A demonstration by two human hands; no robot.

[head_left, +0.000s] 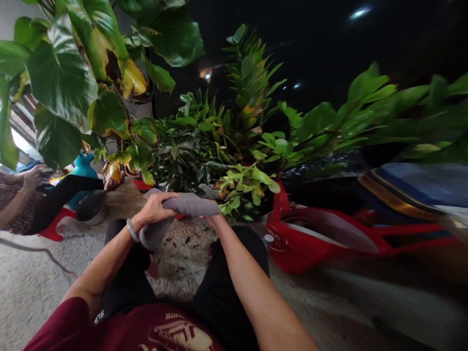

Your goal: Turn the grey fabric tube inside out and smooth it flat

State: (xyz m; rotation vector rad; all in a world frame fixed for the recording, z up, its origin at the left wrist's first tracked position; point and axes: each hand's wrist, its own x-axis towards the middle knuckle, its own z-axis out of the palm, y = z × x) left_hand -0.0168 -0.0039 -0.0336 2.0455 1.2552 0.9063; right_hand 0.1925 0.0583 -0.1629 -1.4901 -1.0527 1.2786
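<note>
A grey cloth [190, 205] is held in front of me above the gravelly floor, one end stretched to the right and a fold hanging down on the left. My left hand [156, 208], with a silver bangle at the wrist, is closed on the cloth's left part, thumb over the top. At the right end, my right hand [213, 218] reaches behind the cloth; most of its fingers are hidden by the fabric. Green leafy plants [183, 156] stand just beyond the cloth.
Large leaves [60, 73] hang at upper left. Another person's hand [34, 178] shows at far left, near a teal object [84, 165], a dark bowl [90, 208] and a red stool [56, 225]. A blurred red container [303, 248] stands to my right, with a blue-and-gold item [405, 190] beyond.
</note>
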